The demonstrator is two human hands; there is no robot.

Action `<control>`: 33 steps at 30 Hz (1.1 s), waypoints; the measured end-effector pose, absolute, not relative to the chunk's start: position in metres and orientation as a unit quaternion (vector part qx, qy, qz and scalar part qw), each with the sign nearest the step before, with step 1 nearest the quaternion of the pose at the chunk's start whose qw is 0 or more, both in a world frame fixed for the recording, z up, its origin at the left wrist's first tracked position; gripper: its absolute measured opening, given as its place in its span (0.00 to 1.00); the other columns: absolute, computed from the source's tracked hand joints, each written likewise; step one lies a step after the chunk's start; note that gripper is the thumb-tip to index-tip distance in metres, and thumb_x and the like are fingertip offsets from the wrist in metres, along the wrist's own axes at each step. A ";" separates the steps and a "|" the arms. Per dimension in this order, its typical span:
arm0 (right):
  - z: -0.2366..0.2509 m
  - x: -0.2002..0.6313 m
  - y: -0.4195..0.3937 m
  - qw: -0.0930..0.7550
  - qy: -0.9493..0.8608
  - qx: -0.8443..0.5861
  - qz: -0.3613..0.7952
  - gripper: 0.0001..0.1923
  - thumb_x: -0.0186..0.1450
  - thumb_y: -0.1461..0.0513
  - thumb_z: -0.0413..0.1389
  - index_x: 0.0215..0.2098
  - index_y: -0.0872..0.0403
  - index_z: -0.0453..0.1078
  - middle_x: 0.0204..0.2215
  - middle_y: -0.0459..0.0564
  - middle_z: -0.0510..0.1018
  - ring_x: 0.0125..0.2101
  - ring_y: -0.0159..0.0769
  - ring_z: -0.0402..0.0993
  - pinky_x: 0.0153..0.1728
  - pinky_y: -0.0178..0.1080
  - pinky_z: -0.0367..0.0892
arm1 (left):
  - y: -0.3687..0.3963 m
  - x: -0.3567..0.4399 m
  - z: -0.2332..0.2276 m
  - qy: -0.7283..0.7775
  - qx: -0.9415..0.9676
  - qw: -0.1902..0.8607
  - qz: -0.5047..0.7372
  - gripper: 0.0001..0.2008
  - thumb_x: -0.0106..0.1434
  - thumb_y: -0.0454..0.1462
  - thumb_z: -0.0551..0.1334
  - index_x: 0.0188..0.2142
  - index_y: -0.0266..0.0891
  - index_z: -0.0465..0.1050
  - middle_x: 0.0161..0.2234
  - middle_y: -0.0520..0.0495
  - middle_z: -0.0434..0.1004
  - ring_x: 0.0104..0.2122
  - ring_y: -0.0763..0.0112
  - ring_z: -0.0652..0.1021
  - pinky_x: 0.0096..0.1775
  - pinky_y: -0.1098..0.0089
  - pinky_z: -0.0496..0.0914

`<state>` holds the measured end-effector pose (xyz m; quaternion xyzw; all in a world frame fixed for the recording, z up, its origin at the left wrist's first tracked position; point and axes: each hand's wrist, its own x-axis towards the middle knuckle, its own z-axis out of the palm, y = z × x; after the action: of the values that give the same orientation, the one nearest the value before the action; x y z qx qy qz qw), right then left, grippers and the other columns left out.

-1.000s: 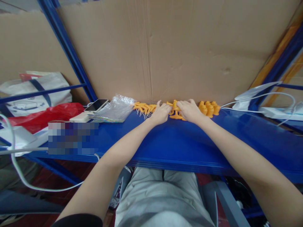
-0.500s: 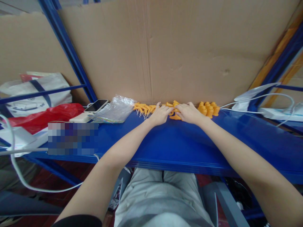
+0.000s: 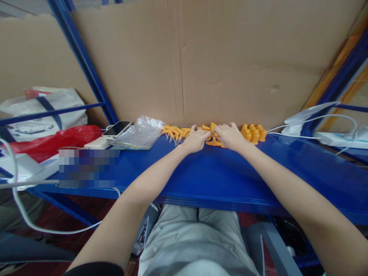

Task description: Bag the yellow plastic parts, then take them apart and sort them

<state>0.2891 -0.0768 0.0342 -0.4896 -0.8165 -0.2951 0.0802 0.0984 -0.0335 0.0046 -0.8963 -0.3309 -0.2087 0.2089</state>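
- What a backdrop: the brown cardboard point(image 3: 218, 57) filled the whole back, creased down its middle.
- Below it stretched the blue table point(image 3: 218, 176), glossy, the forearms reaching right across it to the far edge.
- Out on the left sat the pale cloth bag point(image 3: 51, 111) with its dark strap, and in front of it the red plastic bag point(image 3: 63, 138), all crumpled.
- Nearer the middle lay the clear plastic bag point(image 3: 140, 134), with the phone point(image 3: 117, 128) just beside it.
- Now the hands! The left hand point(image 3: 197, 139) and the right hand point(image 3: 228, 136) worked close together, fingertips almost meeting over orange parts at the back of the table; whether either was clamped on a part, the view could not tell.
- Right of them, bunched together, stood the orange figures point(image 3: 253, 133).
- On the other flank, a row of orange pieces point(image 3: 175, 132) ran up to the left hand, thin metal chains point(image 3: 178, 141) dangling in front.
- And smallest of the lot, a flat orange part point(image 3: 213, 143) lay under the fingers, between the hands.
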 end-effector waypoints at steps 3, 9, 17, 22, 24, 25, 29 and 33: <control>0.035 0.290 -0.077 0.075 -0.814 -0.487 -0.307 0.16 0.68 0.68 0.48 0.53 0.58 0.67 0.44 0.63 0.80 0.47 0.50 0.72 0.43 0.44 0.50 | -0.032 0.098 0.004 -0.325 -0.897 0.208 -0.214 0.22 0.69 0.30 0.49 0.58 0.43 0.71 0.49 0.40 0.81 0.52 0.57 0.78 0.62 0.45 0.57; 0.034 0.290 -0.074 0.087 -0.828 -0.491 -0.257 0.15 0.72 0.63 0.47 0.53 0.59 0.68 0.47 0.63 0.81 0.48 0.50 0.74 0.43 0.43 0.51 | -0.031 0.095 0.004 -0.334 -0.895 0.205 -0.213 0.23 0.70 0.30 0.49 0.60 0.42 0.70 0.51 0.39 0.81 0.53 0.56 0.78 0.63 0.43 0.57; 0.032 0.292 -0.072 0.076 -0.829 -0.490 -0.260 0.16 0.72 0.63 0.46 0.53 0.59 0.69 0.47 0.63 0.80 0.48 0.49 0.73 0.43 0.44 0.52 | -0.028 0.093 0.002 -0.335 -0.892 0.211 -0.217 0.22 0.70 0.30 0.50 0.60 0.42 0.70 0.51 0.39 0.81 0.53 0.56 0.77 0.63 0.43 0.57; 0.036 0.296 -0.074 0.097 -0.815 -0.484 -0.304 0.17 0.69 0.68 0.46 0.53 0.56 0.68 0.45 0.62 0.79 0.48 0.49 0.70 0.45 0.45 0.52 | -0.031 0.097 0.004 -0.338 -0.894 0.203 -0.213 0.24 0.70 0.30 0.49 0.62 0.42 0.69 0.49 0.40 0.81 0.52 0.56 0.77 0.63 0.44 0.57; 0.039 0.300 -0.073 0.107 -0.803 -0.497 -0.311 0.18 0.68 0.69 0.45 0.52 0.56 0.69 0.45 0.62 0.79 0.47 0.50 0.69 0.46 0.47 0.53 | -0.031 0.096 0.005 -0.346 -0.893 0.197 -0.210 0.26 0.69 0.29 0.49 0.63 0.43 0.68 0.49 0.40 0.81 0.52 0.56 0.77 0.63 0.43 0.56; 0.041 0.304 -0.072 0.116 -0.793 -0.508 -0.315 0.18 0.67 0.69 0.45 0.51 0.56 0.69 0.44 0.61 0.78 0.47 0.50 0.69 0.47 0.47 0.53 | -0.030 0.094 0.005 -0.353 -0.892 0.193 -0.207 0.27 0.69 0.29 0.49 0.64 0.44 0.67 0.49 0.40 0.81 0.52 0.56 0.77 0.63 0.43 0.56; 0.055 0.326 -0.070 0.196 -0.724 -0.580 -0.319 0.16 0.68 0.66 0.46 0.50 0.57 0.68 0.45 0.63 0.77 0.48 0.53 0.68 0.48 0.51 0.56 | -0.022 0.080 0.005 -0.397 -0.878 0.177 -0.202 0.29 0.68 0.27 0.49 0.65 0.44 0.66 0.50 0.39 0.80 0.53 0.55 0.77 0.62 0.43 0.56; 0.076 0.353 -0.079 0.251 -0.620 -0.691 -0.274 0.17 0.69 0.61 0.48 0.53 0.60 0.67 0.51 0.68 0.74 0.53 0.56 0.67 0.51 0.54 0.57 | -0.013 0.068 0.005 -0.450 -0.851 0.163 -0.217 0.28 0.68 0.28 0.49 0.66 0.42 0.64 0.54 0.38 0.78 0.55 0.54 0.76 0.63 0.43 0.56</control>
<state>0.3526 -0.0790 0.0757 -0.6911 -0.6199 -0.2738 0.2512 0.0678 -0.0135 0.0049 -0.8507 -0.4501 -0.2173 0.1630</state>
